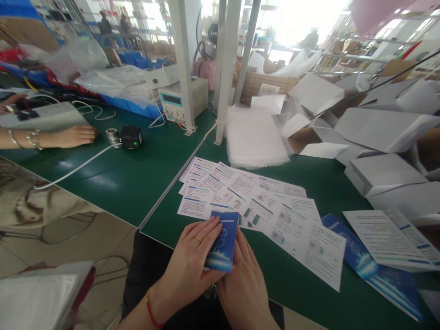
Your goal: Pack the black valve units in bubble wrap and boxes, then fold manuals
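Between my hands, at the table's near edge, is a small blue folded leaflet [225,247] with a printed cover. My left hand [194,250] lies over its left side, fingers across the cover and thumb at the lower edge. My right hand [245,275] wraps the right edge from below, and part of its fingers is hidden behind the leaflet. Just beyond lie several overlapping printed sheets [254,195], spread over the green table [161,183]. To the right, a blue printed sheet [381,275] lies partly under a white text sheet [378,233].
A stack of clear plastic bags [254,137] lies behind the sheets. White boxes [385,128] are piled at the right. Metal posts [225,68] rise mid-table beside a power supply [189,98]. At left, another person's hand [79,136] rests near a black device [131,137].
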The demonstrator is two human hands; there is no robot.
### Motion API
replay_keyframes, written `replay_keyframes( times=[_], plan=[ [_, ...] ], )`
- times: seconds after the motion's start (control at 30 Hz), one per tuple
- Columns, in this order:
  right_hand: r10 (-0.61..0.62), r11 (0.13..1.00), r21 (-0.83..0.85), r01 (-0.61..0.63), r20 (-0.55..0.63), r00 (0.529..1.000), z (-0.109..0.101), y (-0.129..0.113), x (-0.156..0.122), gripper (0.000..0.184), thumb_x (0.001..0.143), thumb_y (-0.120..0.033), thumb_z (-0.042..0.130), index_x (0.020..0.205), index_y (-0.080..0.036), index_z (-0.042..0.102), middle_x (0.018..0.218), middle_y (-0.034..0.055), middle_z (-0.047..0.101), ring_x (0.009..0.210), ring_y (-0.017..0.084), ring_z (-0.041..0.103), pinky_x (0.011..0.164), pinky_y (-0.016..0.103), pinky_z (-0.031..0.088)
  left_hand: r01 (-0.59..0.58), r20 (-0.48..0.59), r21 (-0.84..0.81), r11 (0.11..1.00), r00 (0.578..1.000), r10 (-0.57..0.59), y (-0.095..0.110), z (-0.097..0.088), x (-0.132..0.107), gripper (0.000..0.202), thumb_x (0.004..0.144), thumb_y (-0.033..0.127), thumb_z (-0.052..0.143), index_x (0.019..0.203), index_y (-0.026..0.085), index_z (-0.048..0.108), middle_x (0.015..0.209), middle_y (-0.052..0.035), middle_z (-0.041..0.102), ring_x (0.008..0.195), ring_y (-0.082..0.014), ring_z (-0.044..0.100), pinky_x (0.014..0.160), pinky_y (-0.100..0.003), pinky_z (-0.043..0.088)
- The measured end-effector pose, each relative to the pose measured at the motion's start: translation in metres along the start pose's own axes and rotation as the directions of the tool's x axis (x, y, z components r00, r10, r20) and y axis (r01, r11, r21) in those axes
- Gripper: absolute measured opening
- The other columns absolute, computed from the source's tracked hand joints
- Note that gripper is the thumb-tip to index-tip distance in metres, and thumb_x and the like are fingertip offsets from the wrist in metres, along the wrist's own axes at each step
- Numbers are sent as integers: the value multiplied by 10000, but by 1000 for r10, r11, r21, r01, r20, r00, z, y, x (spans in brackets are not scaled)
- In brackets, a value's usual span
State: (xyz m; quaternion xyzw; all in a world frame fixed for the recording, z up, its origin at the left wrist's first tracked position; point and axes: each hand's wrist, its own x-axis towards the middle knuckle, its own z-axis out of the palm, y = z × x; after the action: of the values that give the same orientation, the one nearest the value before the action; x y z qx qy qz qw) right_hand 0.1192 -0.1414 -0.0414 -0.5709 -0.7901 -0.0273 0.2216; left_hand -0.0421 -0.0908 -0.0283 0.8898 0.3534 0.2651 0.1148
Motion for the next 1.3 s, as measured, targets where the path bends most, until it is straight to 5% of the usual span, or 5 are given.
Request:
replay_keyframes(
  times=[0.27, 0.43, 0.63, 0.87, 1.3],
  plan=[
    [-12, 1000, 25, 12, -13, 1000, 5, 1, 1, 608, 1021, -287, 507, 1575, -69, 381, 1538, 192, 528, 1445, 349, 482, 1086, 499, 559, -32, 47, -16, 999, 998, 33, -3, -6, 4, 821, 999, 702, 416, 1518, 68, 458, 1500, -238, 570, 1384, -352, 572, 1124, -562, 480],
    [-108, 994, 30, 107, 23, 994, -2, 11, -7, 408, 1000, -189, 486, 1367, -84, 631, 1394, 184, 664, 1297, 338, 639, 1022, 481, 605, -15, -14, 84, 996, 1000, 17, -4, -2, 9, 402, 1085, 220, 352, 1362, 119, 626, 1391, -137, 689, 1285, -252, 666, 1033, -454, 556],
    [-240, 971, -7, 240, -14, 971, -16, 31, -18, 432, 942, -53, 419, 1297, -84, 664, 1307, 114, 728, 1258, 268, 674, 984, 438, 628, -28, -30, 240, 970, 999, 36, 1, 11, 7, 419, 1006, 78, 408, 1311, 155, 685, 1411, -151, 671, 1266, -266, 677, 985, -432, 561],
    [101, 994, 50, -93, -218, 971, -29, 54, -12, 314, 1059, -171, 441, 1272, -114, 666, 1319, 122, 722, 1280, 267, 655, 1016, 486, 582, -15, 34, 352, 936, 999, 3, 11, 10, 9, 498, 948, 44, 458, 1350, 249, 669, 1452, -181, 631, 1291, -320, 653, 975, -476, 500],
    [40, 985, -173, -25, 86, 995, -14, 48, 18, 454, 1077, -176, 307, 1375, -127, 646, 1481, 26, 581, 1376, 347, 561, 1050, 613, 526, -31, 45, 414, 910, 999, 13, 13, 13, 11, 407, 1018, 110, 418, 1326, 176, 677, 1387, -186, 671, 1234, -300, 668, 948, -420, 481]
  ],
)
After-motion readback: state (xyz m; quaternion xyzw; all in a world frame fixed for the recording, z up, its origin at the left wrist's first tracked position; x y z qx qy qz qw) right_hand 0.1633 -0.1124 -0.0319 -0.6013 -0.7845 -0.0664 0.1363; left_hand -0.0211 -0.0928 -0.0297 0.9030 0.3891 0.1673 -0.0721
